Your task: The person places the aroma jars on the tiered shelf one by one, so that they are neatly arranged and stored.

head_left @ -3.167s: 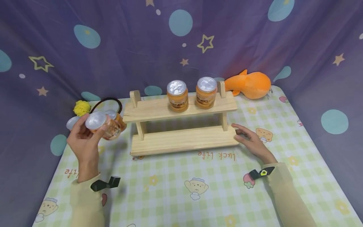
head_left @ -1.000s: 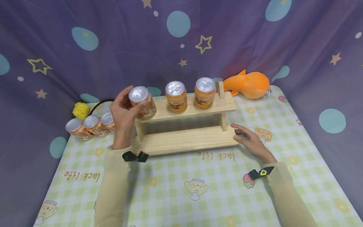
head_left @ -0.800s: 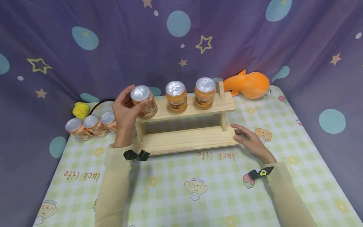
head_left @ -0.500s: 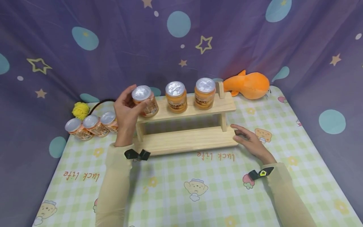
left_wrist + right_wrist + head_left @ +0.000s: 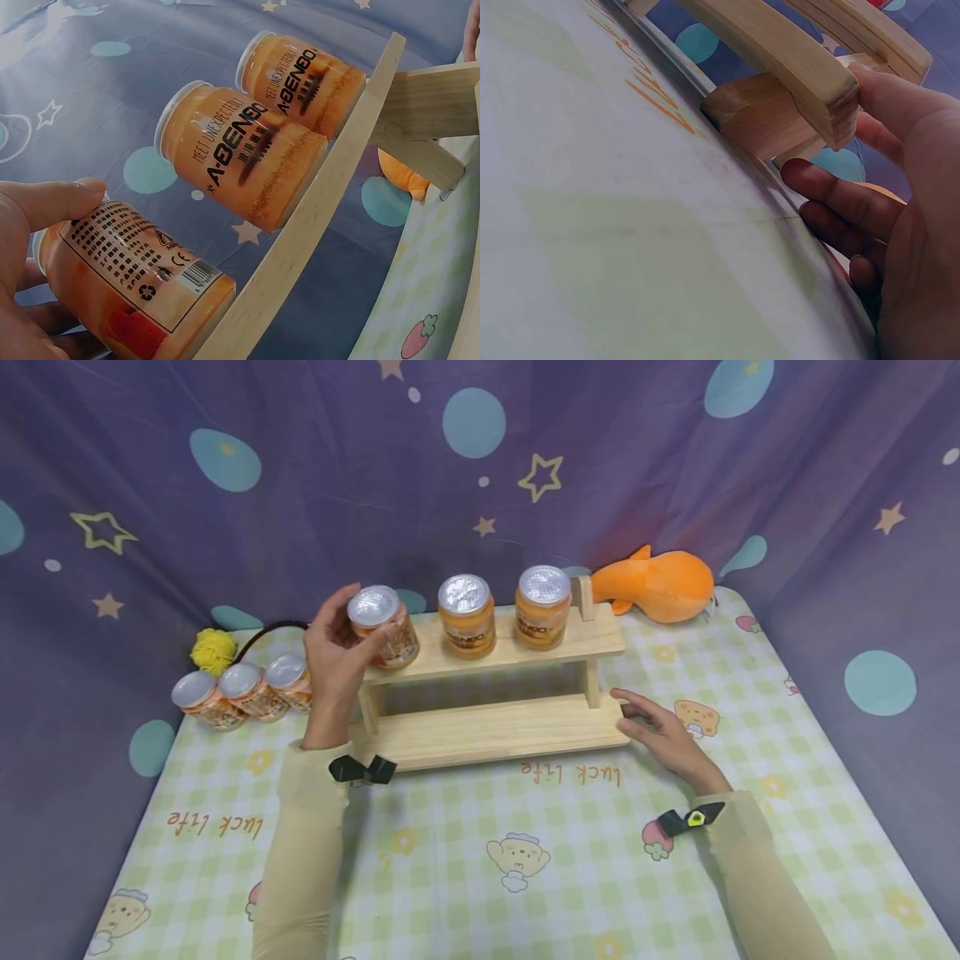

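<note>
My left hand (image 5: 335, 652) grips an orange printed can (image 5: 395, 643) with a silver lid, thumb on the near side and fingers round the far side. The can stands upright at the left end of the upper board of a wooden two-tier rack (image 5: 480, 727); in the left wrist view its base meets the board's edge. To its right on that board are a second can (image 5: 467, 618) and a third can (image 5: 542, 610). My right hand (image 5: 663, 731) touches the right end of the lower board with loosely bent fingers (image 5: 840, 199), gripping nothing.
Several more orange cans (image 5: 210, 702) stand in a row left of the rack, partly behind the left forearm. Behind them lie a yellow yarn ball (image 5: 213, 652) and a dark coiled band (image 5: 266, 635). An orange plush toy (image 5: 660, 585) lies behind the rack's right end.
My left hand has carried the can from the left side onto the upper board and eased it slightly right, with little movement in the last half second. The right hand has stayed put.
</note>
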The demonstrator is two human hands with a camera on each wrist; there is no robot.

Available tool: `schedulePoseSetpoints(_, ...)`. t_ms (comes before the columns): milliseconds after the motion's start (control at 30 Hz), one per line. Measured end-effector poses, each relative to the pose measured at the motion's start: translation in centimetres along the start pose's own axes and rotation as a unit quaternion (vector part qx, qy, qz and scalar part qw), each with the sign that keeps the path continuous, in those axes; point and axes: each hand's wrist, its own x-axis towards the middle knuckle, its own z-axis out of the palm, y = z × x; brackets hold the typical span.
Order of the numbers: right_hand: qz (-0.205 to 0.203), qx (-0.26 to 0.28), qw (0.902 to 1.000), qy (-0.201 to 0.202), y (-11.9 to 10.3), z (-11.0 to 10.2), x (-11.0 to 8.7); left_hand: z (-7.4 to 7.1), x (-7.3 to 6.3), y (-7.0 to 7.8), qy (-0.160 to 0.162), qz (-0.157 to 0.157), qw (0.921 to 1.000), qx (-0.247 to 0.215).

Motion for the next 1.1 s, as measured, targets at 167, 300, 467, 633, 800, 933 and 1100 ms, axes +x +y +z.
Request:
schedulePoseSetpoints(167, 0.002, -0.002, 1.0, -0.001, 0.0, 0.0, 0.0, -0.2, 0.0, 0.0, -0.017, 0.006, 0.9997, 0.014)
schedulePoseSetpoints(300, 0.005, -0.005, 1.0, -0.001, 0.0, 0.0, 0.0, -0.7, -0.1, 0.2, -0.035, 0.007, 0.999, 0.028)
schedulePoseSetpoints(467, 0.003, -0.003, 1.0, -0.001, 0.0, 0.0, 0.0, -2.1, 0.0, 0.8, -0.032, 0.017, 0.9993, 0.011)
schedulePoseSetpoints(633, 0.002, -0.003, 1.0, -0.001, 0.0, 0.0, 0.0, -4.1, 0.0, 1.6, -0.009, 0.029, 0.9995, 0.004)
schedulePoseSetpoints(800, 0.004, -0.005, 1.0, -0.002, -0.1, 0.0, 0.0, -6.3, 0.2, 1.7, 0.028, 0.025, 0.9993, -0.01)
schedulePoseSetpoints(933, 0.013, -0.007, 0.9999, -0.001, -0.3, 0.0, 0.0, -8.0, 0.3, 1.4, 0.06, 0.014, 0.998, -0.015)
schedulePoseSetpoints(1100, 0.017, -0.004, 0.9998, -0.002, -0.4, 0.0, 0.0, -10.4, 0.5, 0.8, 0.102, 0.015, 0.9944, -0.023)
